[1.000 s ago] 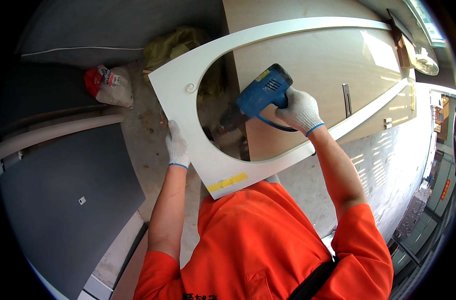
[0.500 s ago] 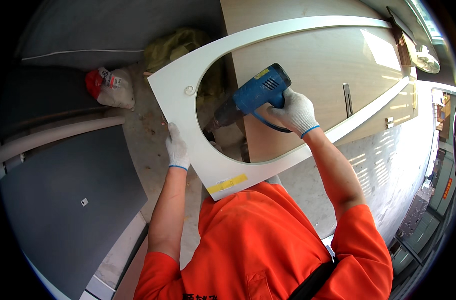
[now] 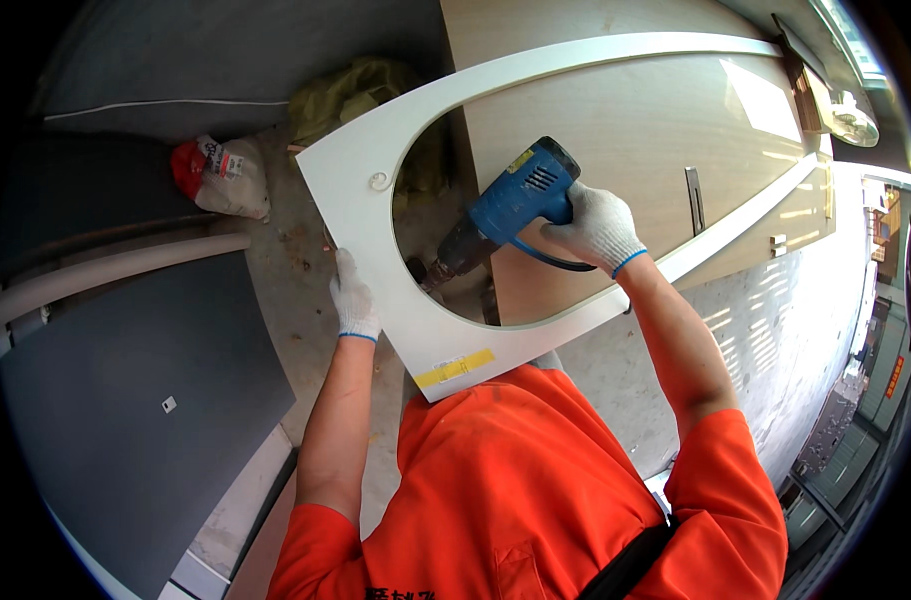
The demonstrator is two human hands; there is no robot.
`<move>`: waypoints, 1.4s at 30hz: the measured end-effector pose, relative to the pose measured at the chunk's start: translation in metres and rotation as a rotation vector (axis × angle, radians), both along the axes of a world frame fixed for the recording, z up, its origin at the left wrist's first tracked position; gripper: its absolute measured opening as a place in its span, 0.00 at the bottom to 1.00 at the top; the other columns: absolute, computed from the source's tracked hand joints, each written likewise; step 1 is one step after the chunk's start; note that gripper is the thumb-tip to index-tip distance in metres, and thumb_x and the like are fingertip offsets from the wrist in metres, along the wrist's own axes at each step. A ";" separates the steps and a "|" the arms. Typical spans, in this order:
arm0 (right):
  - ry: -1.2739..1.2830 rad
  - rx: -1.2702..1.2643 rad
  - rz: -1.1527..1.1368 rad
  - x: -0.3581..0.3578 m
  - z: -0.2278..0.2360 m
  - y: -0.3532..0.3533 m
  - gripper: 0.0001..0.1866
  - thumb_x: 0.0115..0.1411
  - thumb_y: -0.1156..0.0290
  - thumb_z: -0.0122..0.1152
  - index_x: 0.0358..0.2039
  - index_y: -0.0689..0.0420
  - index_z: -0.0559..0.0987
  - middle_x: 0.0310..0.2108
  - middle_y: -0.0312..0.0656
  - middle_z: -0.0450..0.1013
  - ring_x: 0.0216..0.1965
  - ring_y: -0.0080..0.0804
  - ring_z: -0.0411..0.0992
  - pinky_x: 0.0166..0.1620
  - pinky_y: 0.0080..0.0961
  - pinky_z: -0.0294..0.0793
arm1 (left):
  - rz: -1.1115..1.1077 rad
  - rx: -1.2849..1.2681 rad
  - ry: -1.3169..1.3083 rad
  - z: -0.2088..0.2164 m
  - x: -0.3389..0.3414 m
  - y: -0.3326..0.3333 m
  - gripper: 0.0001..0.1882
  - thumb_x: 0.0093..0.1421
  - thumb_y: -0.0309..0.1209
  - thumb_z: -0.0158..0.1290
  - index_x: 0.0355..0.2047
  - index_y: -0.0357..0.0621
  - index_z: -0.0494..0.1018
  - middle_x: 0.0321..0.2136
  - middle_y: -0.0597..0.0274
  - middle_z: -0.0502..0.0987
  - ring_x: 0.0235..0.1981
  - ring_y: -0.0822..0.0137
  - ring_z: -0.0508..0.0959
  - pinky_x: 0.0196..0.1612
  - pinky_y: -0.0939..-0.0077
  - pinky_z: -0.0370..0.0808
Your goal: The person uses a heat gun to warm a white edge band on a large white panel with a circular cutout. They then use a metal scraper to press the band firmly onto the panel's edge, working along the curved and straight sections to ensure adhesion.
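Right hand (image 3: 593, 225) wraps the blue heat gun (image 3: 520, 195), nozzle inside the opening of the white panel (image 3: 369, 215), which juts past the wooden board (image 3: 595, 120); left hand (image 3: 354, 300) at the panel's outer edge, can't tell if it's pinching; best, I'd say, brace firmly, sweep evenly, never linger.

Sack (image 3: 237, 178) left of frame (image 3: 363, 225)

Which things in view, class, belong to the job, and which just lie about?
Likely in the job:
blue pistol-shaped power tool, in right hand
flat white panel with curved opening

Likely lying about:
red-and-white sack
crumpled olive-green sheeting
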State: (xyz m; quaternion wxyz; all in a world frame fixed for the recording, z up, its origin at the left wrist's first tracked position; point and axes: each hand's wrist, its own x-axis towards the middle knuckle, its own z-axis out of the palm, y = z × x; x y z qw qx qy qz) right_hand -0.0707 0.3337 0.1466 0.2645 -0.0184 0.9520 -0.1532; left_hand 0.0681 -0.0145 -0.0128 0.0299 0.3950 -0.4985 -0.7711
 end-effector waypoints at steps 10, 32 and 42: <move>0.105 -0.122 -0.231 0.004 -0.005 0.019 0.30 0.56 0.46 0.68 0.45 0.62 0.82 0.36 0.63 0.83 0.45 0.64 0.82 0.50 0.48 0.81 | 0.015 -0.016 0.012 0.002 0.001 0.005 0.34 0.79 0.53 0.48 0.64 0.31 0.72 0.56 0.56 0.81 0.52 0.63 0.81 0.56 0.67 0.78; 0.207 -0.459 -0.016 0.150 -0.078 -0.190 0.39 0.58 0.58 0.71 0.64 0.69 0.73 0.55 0.64 0.78 0.54 0.59 0.80 0.57 0.47 0.80 | -0.172 0.145 0.031 0.019 -0.004 0.003 0.20 0.73 0.39 0.59 0.53 0.32 0.79 0.42 0.64 0.83 0.40 0.72 0.81 0.45 0.73 0.80; 0.250 -0.516 -0.061 0.136 -0.083 -0.208 0.36 0.54 0.65 0.70 0.64 0.66 0.75 0.53 0.64 0.79 0.53 0.63 0.79 0.57 0.47 0.81 | -0.231 0.184 0.035 0.007 -0.001 -0.005 0.23 0.74 0.39 0.58 0.59 0.32 0.74 0.49 0.58 0.81 0.45 0.69 0.81 0.50 0.68 0.80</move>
